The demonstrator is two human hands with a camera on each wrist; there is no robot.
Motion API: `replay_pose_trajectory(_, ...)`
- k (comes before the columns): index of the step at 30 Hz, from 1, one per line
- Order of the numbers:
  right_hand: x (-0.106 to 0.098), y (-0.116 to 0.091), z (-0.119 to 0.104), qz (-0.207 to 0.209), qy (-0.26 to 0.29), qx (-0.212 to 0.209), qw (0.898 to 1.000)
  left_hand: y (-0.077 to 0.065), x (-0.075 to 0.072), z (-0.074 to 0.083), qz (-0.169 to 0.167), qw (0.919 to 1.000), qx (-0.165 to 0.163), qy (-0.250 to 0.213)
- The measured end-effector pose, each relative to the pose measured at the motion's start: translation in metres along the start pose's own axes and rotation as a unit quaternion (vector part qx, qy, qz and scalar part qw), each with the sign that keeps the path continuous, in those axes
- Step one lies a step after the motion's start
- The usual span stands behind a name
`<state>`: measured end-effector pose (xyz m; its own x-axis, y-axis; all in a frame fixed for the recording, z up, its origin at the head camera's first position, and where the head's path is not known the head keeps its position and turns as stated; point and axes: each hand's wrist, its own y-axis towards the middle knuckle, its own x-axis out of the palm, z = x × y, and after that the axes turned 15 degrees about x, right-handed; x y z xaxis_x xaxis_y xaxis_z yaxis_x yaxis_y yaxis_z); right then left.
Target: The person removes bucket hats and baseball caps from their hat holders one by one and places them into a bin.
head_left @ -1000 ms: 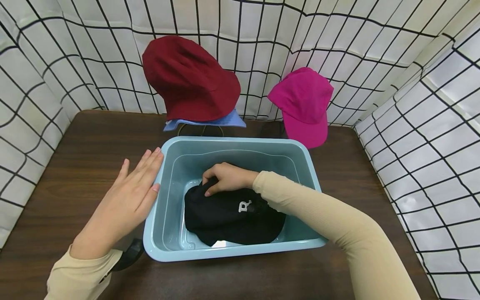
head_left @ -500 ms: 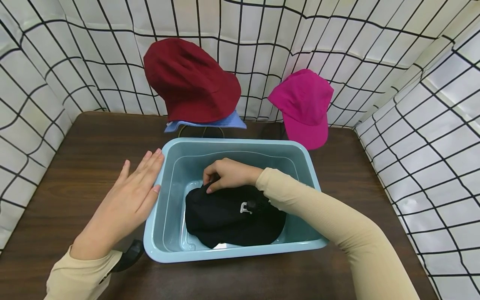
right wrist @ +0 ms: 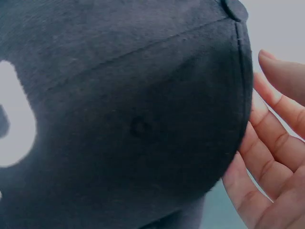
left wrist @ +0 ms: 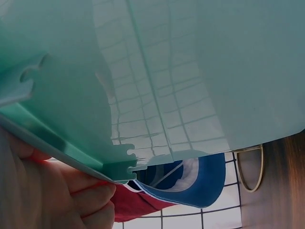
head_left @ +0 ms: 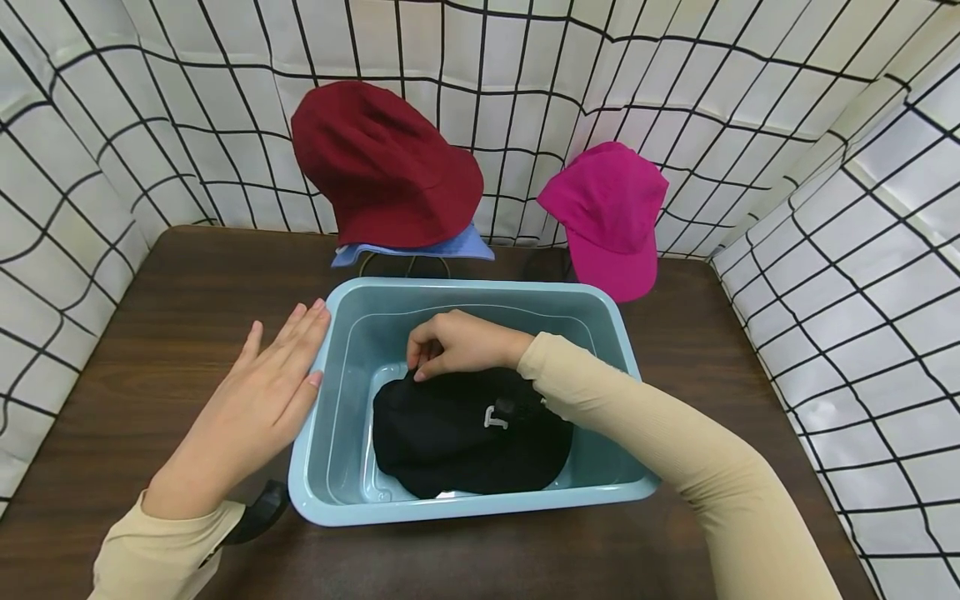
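Friend: Where's the black cap (head_left: 465, 454), and have you got hold of it?

Me: It's in the light-blue tub (head_left: 480, 283), with its white mark (head_left: 495, 423) facing up. My right hand (head_left: 480, 343) is at the cap's far edge, but I wouldn't call it a grip. From the right wrist, my thumb (right wrist: 286, 78) stands clear of the cloth, and my fingers (right wrist: 259, 150) lie loosely bent by the edge, partly hidden behind it. Whether the tips press on it, I can't tell.

Friend: And the other one?

Me: My left hand (head_left: 258, 408) is unclenched, fingers straight along the tub's left rim. I'd expect it to steady the tub well enough there; the glossy plastic looks slick, so flat fingers could slide.

Friend: How do you think the cap will handle?

Me: Light and soft, I'd guess. It's seamed cloth, so nothing fragile and not much slip, but the crown would probably sag or fold if I took only a scrap of it.

Friend: So where would you take hold?

Me: Near the button (right wrist: 236, 9), where seams meet, thumb on one side and fingers on the other. For keeping its shape, the brim would be better if it's stiff, but I can't make it out clearly from here.
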<state>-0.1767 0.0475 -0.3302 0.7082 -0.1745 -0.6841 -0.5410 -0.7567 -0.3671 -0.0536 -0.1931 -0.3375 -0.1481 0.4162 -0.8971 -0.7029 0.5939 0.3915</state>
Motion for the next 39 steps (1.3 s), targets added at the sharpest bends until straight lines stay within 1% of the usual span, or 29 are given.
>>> replay_pose_trajectory(13, -0.009, -0.01, -0.006, 0.009, 0.013, -0.011, 1.0, -0.001, -0.001, 0.0, -0.005, 1.0, -0.001, 0.004)
replay_pose_trajectory(20, -0.013, -0.02, -0.005, 0.013, 0.026, -0.012, 1.0, 0.0, -0.002, 0.001, -0.006, 1.0, -0.003, 0.004)
replay_pose_trajectory(27, -0.021, -0.032, 0.001, 0.026, 0.065, -0.004, 0.998, 0.0, -0.002, 0.001, -0.008, 1.0, -0.002, 0.004)
replay_pose_trajectory(32, -0.029, -0.041, 0.008, 0.045, 0.1, -0.002, 0.994, 0.0, -0.002, 0.0, -0.007, 1.0, 0.001, 0.004)
replay_pose_trajectory(39, -0.039, -0.052, 0.011, 0.068, 0.126, 0.006, 0.99, 0.0, -0.002, 0.0, -0.008, 1.0, 0.001, 0.005)
